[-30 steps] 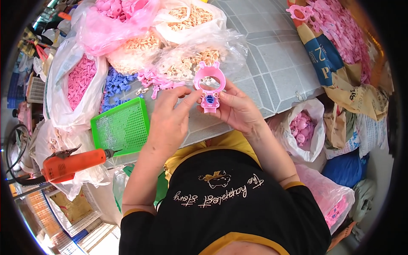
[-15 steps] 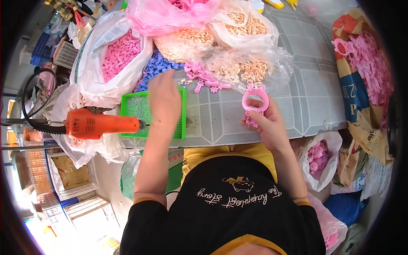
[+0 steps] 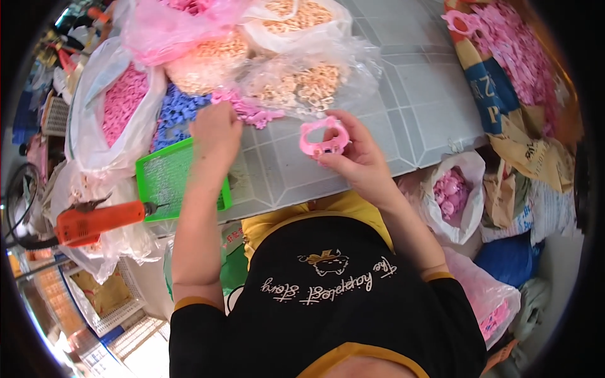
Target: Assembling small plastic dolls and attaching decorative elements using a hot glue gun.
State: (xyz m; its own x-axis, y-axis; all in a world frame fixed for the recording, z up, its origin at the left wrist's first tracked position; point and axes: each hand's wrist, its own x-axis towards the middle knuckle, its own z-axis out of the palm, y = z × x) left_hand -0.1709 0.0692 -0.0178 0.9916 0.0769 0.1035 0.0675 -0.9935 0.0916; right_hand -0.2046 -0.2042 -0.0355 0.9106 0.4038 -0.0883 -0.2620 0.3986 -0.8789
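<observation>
My right hand [image 3: 360,157] pinches a pink plastic ring-shaped piece [image 3: 343,136] with small ears, held above the grey table. Small parts at its lower rim are too small to make out. My left hand [image 3: 216,135] reaches to the edge of the blue plastic pieces [image 3: 179,110] and a small heap of pink pieces [image 3: 255,114]; its fingertips are hidden beneath it. Under that forearm lies a green tray [image 3: 140,183] with many tiny silvery bits in it. Left of the tray, an orange power drill [image 3: 101,223] points its bit toward the tray's near left corner.
Plastic bags of pink pieces [image 3: 125,104] and cream-coloured pieces [image 3: 318,82] crowd the table's far side. A paper sack [image 3: 495,94] full of pink parts stands at the right. Below the table edge sits a white bag [image 3: 463,223] of pink parts.
My left hand has moved from above the tray to the blue and pink pieces. My right hand has tilted the pink ring-shaped piece. The whole view has shifted and turned.
</observation>
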